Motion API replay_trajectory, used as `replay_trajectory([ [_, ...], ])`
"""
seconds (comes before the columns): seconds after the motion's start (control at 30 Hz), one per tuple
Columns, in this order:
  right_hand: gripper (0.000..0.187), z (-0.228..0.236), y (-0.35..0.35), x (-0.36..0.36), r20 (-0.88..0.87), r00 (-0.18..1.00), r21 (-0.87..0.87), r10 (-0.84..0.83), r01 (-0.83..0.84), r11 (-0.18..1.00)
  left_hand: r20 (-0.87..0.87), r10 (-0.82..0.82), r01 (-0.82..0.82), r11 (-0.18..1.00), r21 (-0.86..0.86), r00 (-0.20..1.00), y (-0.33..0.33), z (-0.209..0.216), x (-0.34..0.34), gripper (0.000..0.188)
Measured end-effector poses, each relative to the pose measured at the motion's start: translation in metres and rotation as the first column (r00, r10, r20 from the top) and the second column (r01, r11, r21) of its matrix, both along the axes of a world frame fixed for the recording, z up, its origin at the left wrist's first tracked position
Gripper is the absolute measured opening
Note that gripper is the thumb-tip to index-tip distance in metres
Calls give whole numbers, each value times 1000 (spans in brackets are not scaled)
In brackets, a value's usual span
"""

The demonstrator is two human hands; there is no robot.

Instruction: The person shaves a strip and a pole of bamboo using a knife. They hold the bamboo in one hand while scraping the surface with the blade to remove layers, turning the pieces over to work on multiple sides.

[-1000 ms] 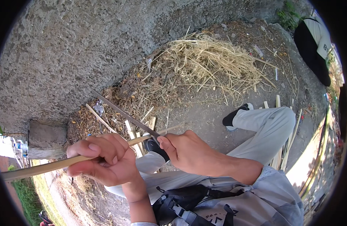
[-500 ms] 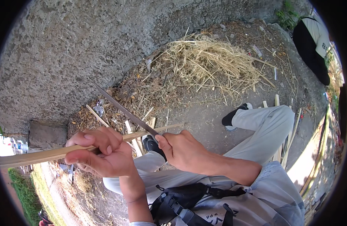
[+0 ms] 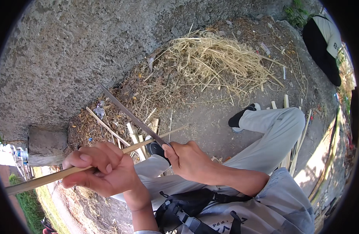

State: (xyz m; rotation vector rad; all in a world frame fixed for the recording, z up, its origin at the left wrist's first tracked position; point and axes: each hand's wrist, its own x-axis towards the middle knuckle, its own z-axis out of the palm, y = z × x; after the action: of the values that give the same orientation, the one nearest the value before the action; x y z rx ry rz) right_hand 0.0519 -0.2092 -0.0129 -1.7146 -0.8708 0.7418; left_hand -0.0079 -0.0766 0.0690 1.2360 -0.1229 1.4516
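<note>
My left hand [image 3: 103, 171] is closed round a long, pale bamboo strip [image 3: 43, 180], which runs from the left rim through my fingers to a thin end past the blade. My right hand [image 3: 191, 162] grips a long, dark knife [image 3: 128, 113] by its handle, which the fist hides. The blade slants up and left, and its base crosses the strip just beyond my right thumb. The strip tilts down toward the left.
Beyond my legs lies a heap of bamboo shavings [image 3: 226, 58] beside a rough concrete wall [image 3: 89, 39]. Cut bamboo pieces [image 3: 109, 126] rest near my left shoe, and more lie by my right leg. A square block [image 3: 48, 141] stands against the wall. A black bag [image 3: 187, 206] sits at my waist.
The left end of the strip has dropped, so it tilts more steeply. My left hand has moved slightly down and left with it. My right hand and the knife have shifted only a little.
</note>
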Motion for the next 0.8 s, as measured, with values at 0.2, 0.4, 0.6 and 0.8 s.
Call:
replay_trajectory([
  [0.2,33,-1,-3,-3,154,987,160,43,-68,985,-3,-126,126,992,26,992,6,-1,-5,52],
  [0.4,35,-6,-4,-6,126,988,54,-93,87,995,-25,23,-23,1000,8,999,13,-2,-6,52],
  [0.6,42,-21,-2,-2,96,994,-90,-45,54,994,6,10,-10,999,-41,1000,13,-2,-9,52],
  [0.8,41,-35,-5,-2,87,996,-76,7,0,997,-63,-111,118,987,112,992,10,-4,-9,53],
])
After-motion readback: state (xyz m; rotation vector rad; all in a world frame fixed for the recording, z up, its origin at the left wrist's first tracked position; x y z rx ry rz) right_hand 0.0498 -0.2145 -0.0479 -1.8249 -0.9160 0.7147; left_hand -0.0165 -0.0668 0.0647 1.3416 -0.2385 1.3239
